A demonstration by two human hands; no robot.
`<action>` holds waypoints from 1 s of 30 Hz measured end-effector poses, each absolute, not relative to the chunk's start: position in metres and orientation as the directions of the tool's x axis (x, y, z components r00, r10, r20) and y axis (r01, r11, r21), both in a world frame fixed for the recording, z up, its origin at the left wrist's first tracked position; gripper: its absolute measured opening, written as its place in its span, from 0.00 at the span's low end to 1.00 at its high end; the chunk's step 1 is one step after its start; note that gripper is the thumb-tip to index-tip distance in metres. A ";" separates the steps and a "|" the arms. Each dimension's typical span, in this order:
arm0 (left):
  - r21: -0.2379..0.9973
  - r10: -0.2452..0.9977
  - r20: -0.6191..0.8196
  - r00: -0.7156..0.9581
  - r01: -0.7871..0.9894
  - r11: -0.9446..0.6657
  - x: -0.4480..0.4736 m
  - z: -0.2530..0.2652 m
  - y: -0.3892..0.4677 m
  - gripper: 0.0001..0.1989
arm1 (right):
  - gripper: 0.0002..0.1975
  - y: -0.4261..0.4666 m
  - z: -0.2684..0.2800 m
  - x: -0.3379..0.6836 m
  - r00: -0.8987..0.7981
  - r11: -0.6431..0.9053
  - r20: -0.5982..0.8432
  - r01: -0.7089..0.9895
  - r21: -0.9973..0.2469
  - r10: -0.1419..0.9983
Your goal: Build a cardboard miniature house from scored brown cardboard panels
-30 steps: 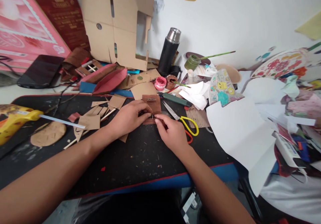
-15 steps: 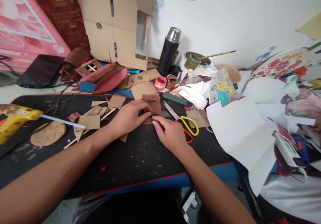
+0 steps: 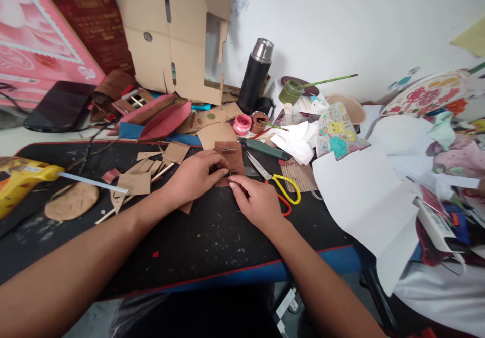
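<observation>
I had both hands pressed together over the brown cardboard piece (image 3: 230, 159) near the middle of the black surface (image 3: 212, 237). My left hand (image 3: 195, 176) came in from 8 o'clock, fingers curled down on the piece's near left edge. My right hand (image 3: 257, 201) came in from 5 o'clock, its thumb and forefinger closed narrowly on something small at the near edge; I could not tell what. The piece lay at 12 o'clock from both hands, its long axis running away from me, and both hands touched it, so neither was clearly nearer. The yellow-handled scissors (image 3: 278, 181) lay just beside my right hand at 2 o'clock. Cardboard scraps (image 3: 142, 176) sat at 9 o'clock of my left, the glue gun (image 3: 22, 179) well apart.
</observation>
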State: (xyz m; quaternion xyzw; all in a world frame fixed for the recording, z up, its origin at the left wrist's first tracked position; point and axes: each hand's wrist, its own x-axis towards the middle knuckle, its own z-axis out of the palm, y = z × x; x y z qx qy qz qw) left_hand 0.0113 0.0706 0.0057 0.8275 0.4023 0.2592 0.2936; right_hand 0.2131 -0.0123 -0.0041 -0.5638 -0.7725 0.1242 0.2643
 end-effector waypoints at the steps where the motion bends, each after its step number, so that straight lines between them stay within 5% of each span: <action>1: 0.694 0.817 0.194 0.543 0.513 -0.505 0.011 0.006 0.071 0.07 | 0.14 -0.012 -0.004 0.213 -0.229 0.335 0.265 0.804 -0.491 0.937; 30: 0.674 0.822 0.183 0.540 0.540 -0.504 0.012 0.005 0.072 0.07 | 0.14 -0.011 -0.004 0.214 -0.180 0.281 0.237 0.812 -0.512 0.955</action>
